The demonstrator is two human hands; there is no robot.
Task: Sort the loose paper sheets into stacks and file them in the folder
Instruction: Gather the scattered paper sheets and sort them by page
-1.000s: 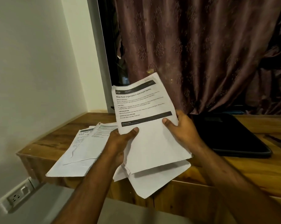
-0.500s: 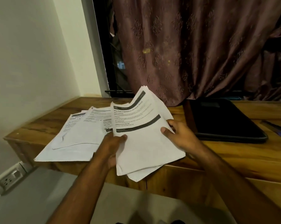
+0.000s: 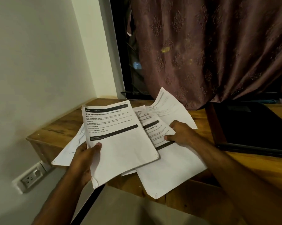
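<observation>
printed sheet (image 3: pixel 120 140) gripped by left hand (image 3: pixel 84 157); fanned sheets (image 3: pixel 166 127) pinched by right hand (image 3: pixel 180 134), left of black folder (image 3: pixel 250 127).

White sheets (image 3: pixel 120 153), black-banded

Dark mauve patterned fabric curtain (image 3: pixel 210 51) hangs across the back, its hem reaching the brown wooden desk (image 3: pixel 257 166); there's a strip of dark window (image 3: pixel 129 65) just left of it, pale plain wall (image 3: pixel 39 70) running down the left, white wall socket plate (image 3: pixel 32 177) low down beside the desk corner
</observation>
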